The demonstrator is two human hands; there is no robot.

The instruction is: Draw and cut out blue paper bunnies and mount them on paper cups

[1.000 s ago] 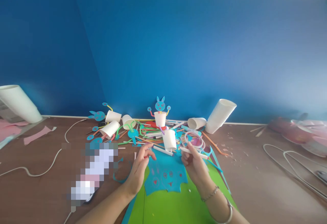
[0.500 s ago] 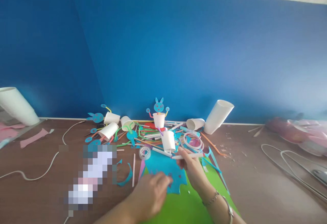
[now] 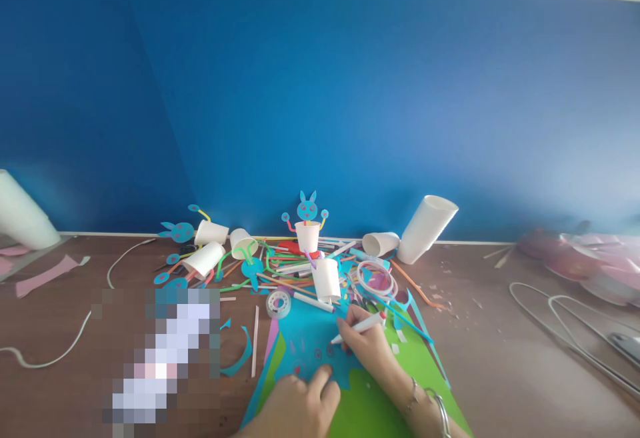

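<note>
Already inked: ringed eyes and red marks on the blue paper, at six o'clock; the drawing looks part-done.
Right hand: grips a white marker, tip beside the eyes.
Left hand: fingers loosely spread at the paper's near edge.
Twelve o'clock: rabbit cup figure, upright, seemingly finished.
White cup: purple straws, no head visible.

Silver chain bracelet, silver bangle, right wrist.
</note>
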